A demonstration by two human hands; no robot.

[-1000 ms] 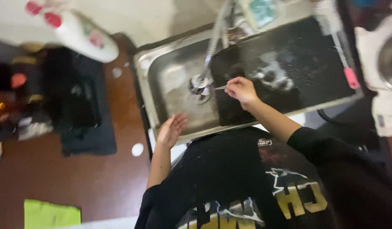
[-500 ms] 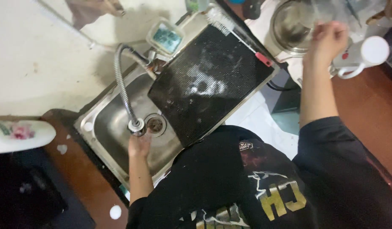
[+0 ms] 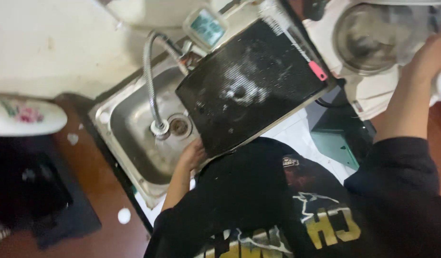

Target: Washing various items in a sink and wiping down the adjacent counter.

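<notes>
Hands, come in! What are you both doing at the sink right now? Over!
Left hand on the corner of the black tray over the sink. Right hand up at the steel pot, grip unclear. Brush on the tray.

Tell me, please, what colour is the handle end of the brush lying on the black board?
The brush handle end is pink-red; the head view shows it.

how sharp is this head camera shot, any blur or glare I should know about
Head view: soft all over with motion blur, worst on the right hand at the frame's edge; glare whitens the wall at top left; the black tray shows pale sheen patches; the left hand at the sink is dim but readable.
</notes>
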